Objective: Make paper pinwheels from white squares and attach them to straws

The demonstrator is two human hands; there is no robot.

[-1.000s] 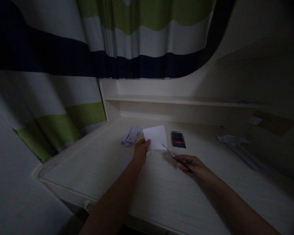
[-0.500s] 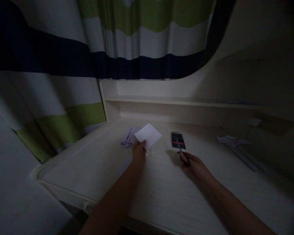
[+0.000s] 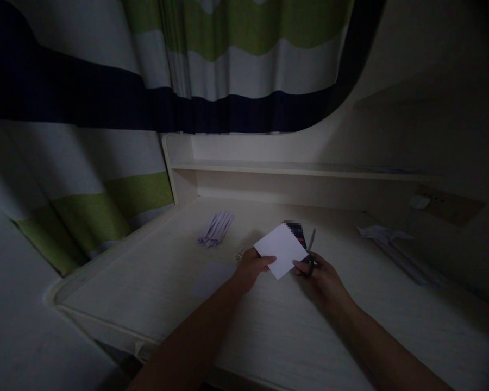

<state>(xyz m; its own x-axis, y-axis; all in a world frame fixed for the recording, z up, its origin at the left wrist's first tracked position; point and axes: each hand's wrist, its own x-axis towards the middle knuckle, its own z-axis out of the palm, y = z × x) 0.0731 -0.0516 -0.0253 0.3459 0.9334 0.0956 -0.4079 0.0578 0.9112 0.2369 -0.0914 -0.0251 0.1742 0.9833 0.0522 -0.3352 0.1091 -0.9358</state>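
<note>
A white square of paper point(image 3: 283, 251) is pinched at its left corner in my left hand point(image 3: 250, 267), thumb on top. My right hand point(image 3: 320, 277) is closed on a pair of scissors point(image 3: 312, 241) with dark handles, the blades pointing up and away. My right thumb lies at the paper's right edge; whether it grips the sheet I cannot tell. Behind the paper, a phone point(image 3: 300, 239) with a dark screen lies partly hidden on the desk. Small pale scraps point(image 3: 239, 253) sit beside my left hand.
On the white desk point(image 3: 155, 288), a bundle of folded paper strips point(image 3: 215, 229) lies at left, near another flat sheet point(image 3: 214, 278). Folded papers point(image 3: 391, 244) rest at right. A low shelf point(image 3: 269, 168) runs along the back, with striped curtains point(image 3: 261, 76) above.
My left hand has brought the paper rightward and nearer, to my right hand, so it now covers part of the phone. The scissors have turned, with their blades now pointing up to the right.
</note>
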